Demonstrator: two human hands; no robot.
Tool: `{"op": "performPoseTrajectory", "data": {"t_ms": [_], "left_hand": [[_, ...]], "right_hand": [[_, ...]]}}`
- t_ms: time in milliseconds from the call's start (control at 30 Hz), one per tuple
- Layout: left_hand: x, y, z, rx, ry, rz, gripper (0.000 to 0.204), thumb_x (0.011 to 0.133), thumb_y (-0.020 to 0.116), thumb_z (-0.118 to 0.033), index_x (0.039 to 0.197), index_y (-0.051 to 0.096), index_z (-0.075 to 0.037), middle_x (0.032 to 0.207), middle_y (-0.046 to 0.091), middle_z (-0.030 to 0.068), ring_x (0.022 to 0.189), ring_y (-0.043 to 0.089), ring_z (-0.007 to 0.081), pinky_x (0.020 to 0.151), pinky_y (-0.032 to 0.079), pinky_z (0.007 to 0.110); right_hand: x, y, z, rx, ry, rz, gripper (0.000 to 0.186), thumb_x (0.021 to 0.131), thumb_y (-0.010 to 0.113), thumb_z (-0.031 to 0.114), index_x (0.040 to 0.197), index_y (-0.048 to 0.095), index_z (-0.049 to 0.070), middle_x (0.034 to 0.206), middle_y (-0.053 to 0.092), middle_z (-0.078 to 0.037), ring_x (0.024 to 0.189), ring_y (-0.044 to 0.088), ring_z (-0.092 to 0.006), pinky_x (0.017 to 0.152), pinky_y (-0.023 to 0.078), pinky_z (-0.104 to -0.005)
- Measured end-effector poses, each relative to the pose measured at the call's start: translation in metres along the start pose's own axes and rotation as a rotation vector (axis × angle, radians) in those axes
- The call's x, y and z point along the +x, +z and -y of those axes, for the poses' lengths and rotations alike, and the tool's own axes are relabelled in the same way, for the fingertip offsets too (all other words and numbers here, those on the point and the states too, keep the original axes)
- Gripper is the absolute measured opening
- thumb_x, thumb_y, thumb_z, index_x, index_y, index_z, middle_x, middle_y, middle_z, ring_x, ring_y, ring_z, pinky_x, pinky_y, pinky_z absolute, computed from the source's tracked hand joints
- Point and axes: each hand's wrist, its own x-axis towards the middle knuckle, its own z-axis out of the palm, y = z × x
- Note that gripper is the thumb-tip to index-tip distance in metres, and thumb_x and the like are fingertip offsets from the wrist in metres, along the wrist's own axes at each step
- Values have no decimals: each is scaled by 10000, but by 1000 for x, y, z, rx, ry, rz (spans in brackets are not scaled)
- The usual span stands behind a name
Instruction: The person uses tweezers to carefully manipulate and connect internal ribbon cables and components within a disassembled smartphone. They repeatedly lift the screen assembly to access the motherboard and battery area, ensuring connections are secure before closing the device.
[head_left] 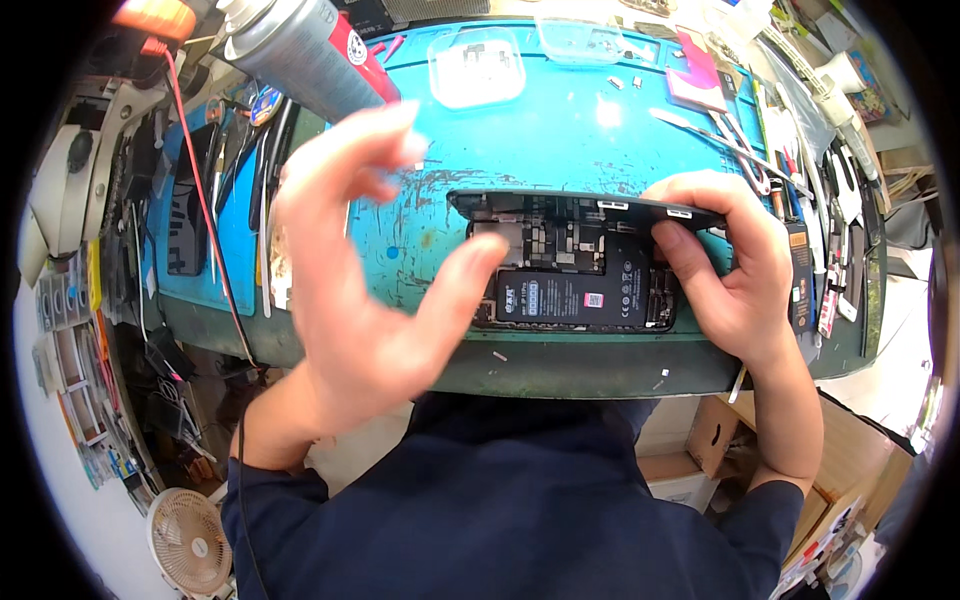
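An opened smartphone [570,300] lies sideways on the mat's near part, its black battery and circuit board exposed. Its dark screen panel [560,205] is tilted up along the far edge of the body. My right hand [735,265] pinches the right end of this panel between thumb and fingers. Over the phone's left end, my left hand [375,270] is raised, somewhat blurred, with thumb and fingers apart and nothing between them. It covers part of the phone's left side, and I cannot tell whether the thumb touches it.
A spray can [300,60] stands at the back left, near a clear plastic tray [478,70] of small parts. Tweezers [730,140] lie at the far right among other tools. A red cable [190,170] runs down the left side. Tiny pieces sit by the mat's front edge.
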Motion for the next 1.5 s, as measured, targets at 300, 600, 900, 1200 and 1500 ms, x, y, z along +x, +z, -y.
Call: {"op": "performPoseTrajectory", "data": {"t_ms": [300, 600, 900, 1200, 1500], "left_hand": [[15, 6, 13, -351, -202, 441, 442, 969, 578, 107, 1386, 622, -32, 1291, 677, 70, 1165, 659, 187, 960, 539, 319], [31, 7, 26, -232, -32, 437, 543, 885, 618, 131, 1398, 642, -46, 1263, 685, 110, 1090, 682, 206, 918, 553, 323], [28, 9, 28, -182, 35, 408, 559, 875, 639, 115, 1404, 644, -64, 1261, 694, 122, 1070, 693, 248, 910, 558, 334], [30, 12, 28, -128, 73, 379, 565, 860, 663, 117, 1397, 648, -58, 1267, 686, 128, 1073, 686, 264, 915, 555, 347], [27, 14, 30, 82, 316, 291, 561, 800, 703, 126, 1346, 667, -1, 1291, 671, 158, 1147, 650, 336, 969, 525, 407]], "right_hand": [[-9, -17, 17, -409, -244, -241, 493, 899, 737, -34, 1371, 594, -42, 1161, 681, -164, 1009, 658, -285, 900, 551, -393], [-27, 12, 32, -484, -169, 136, 457, 745, 814, 34, 1196, 743, 13, 940, 606, -74, 779, 586, -255, 686, 468, -369], [-26, 11, 32, -496, -138, 222, 470, 746, 805, 49, 1213, 750, 46, 933, 563, -61, 797, 555, -245, 704, 449, -369], [-28, 8, 28, -331, -8, 148, 447, 804, 745, -37, 1248, 727, 14, 932, 594, -101, 838, 586, -278, 761, 460, -386], [-51, -82, 34, -873, -82, 270, 389, 721, 680, -72, 1094, 765, -1, 1131, 720, -132, 935, 693, -275, 765, 552, -356]]}}
